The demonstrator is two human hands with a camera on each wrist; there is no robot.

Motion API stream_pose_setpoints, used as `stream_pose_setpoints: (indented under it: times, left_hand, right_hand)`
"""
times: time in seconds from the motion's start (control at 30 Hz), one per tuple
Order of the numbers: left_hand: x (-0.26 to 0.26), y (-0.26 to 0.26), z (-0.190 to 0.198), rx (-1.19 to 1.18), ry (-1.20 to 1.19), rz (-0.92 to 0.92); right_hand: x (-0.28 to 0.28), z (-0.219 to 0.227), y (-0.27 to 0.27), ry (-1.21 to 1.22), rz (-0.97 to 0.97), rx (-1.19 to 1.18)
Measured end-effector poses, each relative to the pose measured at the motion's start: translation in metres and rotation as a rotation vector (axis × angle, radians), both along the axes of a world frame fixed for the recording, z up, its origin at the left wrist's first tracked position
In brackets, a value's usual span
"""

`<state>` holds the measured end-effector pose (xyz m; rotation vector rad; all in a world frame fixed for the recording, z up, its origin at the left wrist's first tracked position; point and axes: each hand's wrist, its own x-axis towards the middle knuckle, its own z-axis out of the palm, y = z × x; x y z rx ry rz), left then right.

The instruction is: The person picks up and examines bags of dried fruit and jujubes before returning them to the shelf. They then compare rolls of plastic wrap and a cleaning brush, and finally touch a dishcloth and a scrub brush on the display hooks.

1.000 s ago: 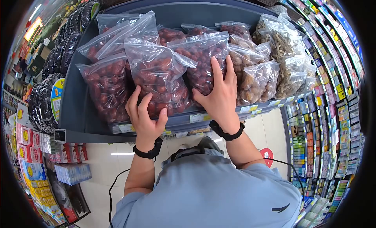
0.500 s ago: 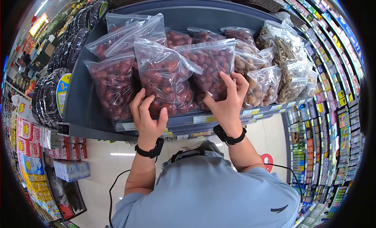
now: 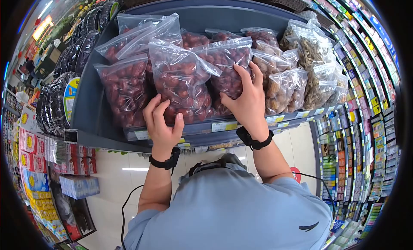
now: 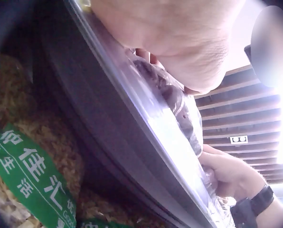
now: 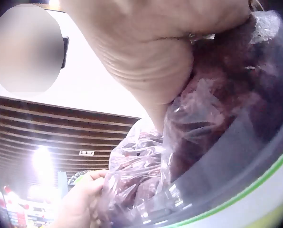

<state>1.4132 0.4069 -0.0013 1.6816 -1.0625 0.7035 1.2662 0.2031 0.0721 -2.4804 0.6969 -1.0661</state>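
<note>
Two clear zip bags of dark red dates stand side by side at the front of a dark grey shelf bin (image 3: 101, 136). My left hand (image 3: 162, 126) rests at the lower left of the bag of large dates (image 3: 183, 88), fingers loosely bent. To its right, my right hand (image 3: 248, 99) lies against the bag of smaller dates (image 3: 226, 63), fingers spread up its front and thumb lower on the left. In the right wrist view, plastic of a date bag (image 5: 203, 104) shows beside the right palm (image 5: 146, 61). The left fingertips are hidden in the left wrist view.
Another date bag (image 3: 124, 88) stands left, with more behind. Bags of pale round dried goods (image 3: 286, 91) and greyish dried pieces (image 3: 318, 56) fill the right side. Price tags (image 3: 223, 126) line the front edge. Green-labelled bags (image 4: 32, 166) lie on a lower level.
My right hand first slid lower on the smaller-date bag, which tipped forward, then moved back up as the bag leaned back. The left hand stayed by the large-date bag.
</note>
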Motion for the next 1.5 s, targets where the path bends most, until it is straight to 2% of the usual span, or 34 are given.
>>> stream_pose_setpoints:
  times: [0.2,0.43,0.63,0.73,0.8,0.87,0.9,0.93,1.0,1.13,1.2,1.27,1.33,1.37,1.4,1.47,1.5]
  left_hand:
    - [0.001,0.002,-0.001,0.018,-0.026,0.018]
    - [-0.001,0.001,0.0,0.026,-0.039,0.038]
    - [-0.007,0.0,-0.001,0.006,0.011,0.038]
    - [-0.021,0.0,0.003,0.028,-0.054,0.155]
    - [-0.042,-0.002,0.004,-0.011,-0.111,-0.047]
    - [-0.075,-0.013,0.017,0.041,-0.016,-0.275]
    - [-0.089,-0.025,0.023,0.006,0.082,-0.365]
    - [-0.099,-0.035,0.028,-0.034,0.178,-0.452]
    - [-0.107,-0.047,0.042,0.059,0.297,-0.463]
    - [-0.094,-0.078,0.031,0.049,0.45,-0.463]
    - [-0.081,-0.089,0.029,0.036,0.672,-0.626]
    - [-0.074,-0.093,0.042,0.017,0.699,-0.642]
    - [-0.069,-0.092,0.054,0.042,0.719,-0.709]
    - [-0.072,-0.095,0.05,0.008,0.74,-0.626]
    - [-0.071,-0.093,0.05,0.005,0.736,-0.619]
    - [-0.072,-0.086,0.057,0.144,0.63,-0.603]
    - [-0.079,-0.086,0.055,0.066,0.486,-0.558]
  right_hand:
    - [-0.003,-0.004,0.002,-0.203,0.02,0.126]
    - [-0.011,-0.019,0.003,-0.269,0.044,-0.008]
    - [-0.022,-0.041,0.009,-0.402,0.03,0.076]
    - [-0.027,-0.055,0.003,-0.466,-0.001,-0.047]
    - [-0.029,-0.054,0.004,-0.474,0.004,-0.093]
    - [-0.033,-0.059,0.001,-0.497,-0.042,-0.253]
    - [-0.032,-0.068,0.0,-0.545,-0.037,-0.191]
    - [-0.033,-0.064,0.003,-0.527,-0.043,-0.236]
    - [-0.034,-0.073,0.001,-0.595,0.02,-0.212]
    - [-0.04,-0.076,0.007,-0.628,0.16,-0.15]
    - [-0.045,-0.078,0.005,-0.602,0.151,-0.175]
    - [-0.046,-0.079,0.006,-0.619,0.19,-0.127]
    - [-0.048,-0.079,0.009,-0.615,0.136,-0.067]
    - [-0.05,-0.076,0.011,-0.561,0.097,-0.081]
    - [-0.049,-0.073,0.013,-0.565,0.105,-0.08]
    - [-0.05,-0.07,0.02,-0.503,0.048,-0.045]
    - [-0.06,-0.071,0.019,-0.288,-0.16,-0.293]
